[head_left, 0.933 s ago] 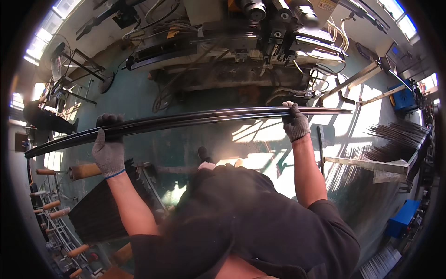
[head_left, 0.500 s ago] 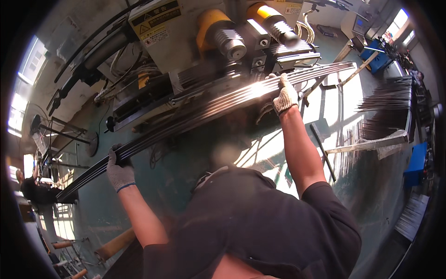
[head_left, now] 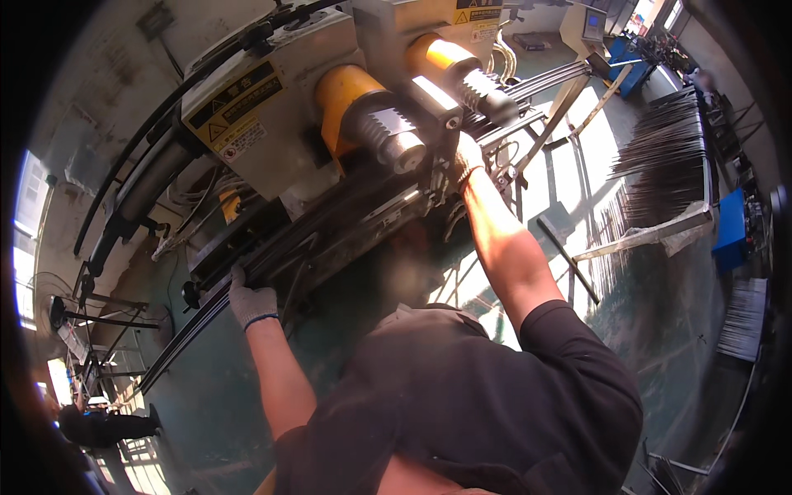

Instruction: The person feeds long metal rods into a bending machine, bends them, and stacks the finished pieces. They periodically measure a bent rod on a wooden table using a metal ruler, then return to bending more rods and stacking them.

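Observation:
A bundle of long, thin metal rods (head_left: 186, 340) lies slantwise along the front of a machine, reaching from lower left to upper right. My left hand (head_left: 252, 303), in a pale knitted glove with a blue cuff edge, is closed round the bundle near its left part. My gloved right hand (head_left: 469, 158) is curled at the rods' line, close against the machine's dark clamp block (head_left: 439, 136); that block hides its fingertips. Over the bundle's middle stand two yellow cylinders, the nearer (head_left: 351, 95) and the farther (head_left: 437, 54), each with a ribbed metal end.
The grey machine housing (head_left: 293, 62) carries yellow-black warning labels. Many dark rods (head_left: 664, 153) rest on a stand at the right, beside a blue box (head_left: 730, 219). A standing fan (head_left: 58, 312) is at far left. Another person (head_left: 103, 427) in dark clothes is at lower left.
Both hands have carried the rods forward to the machine, under the yellow cylinders. My right hand has gone in beside the clamp block, and the machine now fills more of the view.

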A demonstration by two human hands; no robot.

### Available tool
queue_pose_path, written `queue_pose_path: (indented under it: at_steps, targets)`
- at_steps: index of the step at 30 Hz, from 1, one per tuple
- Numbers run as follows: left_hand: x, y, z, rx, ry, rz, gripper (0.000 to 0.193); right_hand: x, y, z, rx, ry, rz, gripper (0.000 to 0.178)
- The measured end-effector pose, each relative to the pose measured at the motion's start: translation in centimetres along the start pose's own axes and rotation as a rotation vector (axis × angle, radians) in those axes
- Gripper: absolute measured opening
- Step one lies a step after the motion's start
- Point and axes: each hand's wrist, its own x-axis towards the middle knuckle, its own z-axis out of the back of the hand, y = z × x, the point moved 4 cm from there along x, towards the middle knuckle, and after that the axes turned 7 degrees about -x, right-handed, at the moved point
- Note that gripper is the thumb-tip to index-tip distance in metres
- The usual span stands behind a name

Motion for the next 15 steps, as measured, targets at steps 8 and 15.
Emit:
queue_pose_path:
  at_steps: [8,15]
  targets:
    - [2.3,3.1,-2.5,0.038,0.223,0.144,0.035,3.1,2.5,-4.9,0.438,-0.366,0.017,0.039]
    - [6.6,-5.7,1.5,-0.064,0.186,-0.062,0.033,-4.2,2.4,9.7,0.166,-0.030,-0.009,0.026]
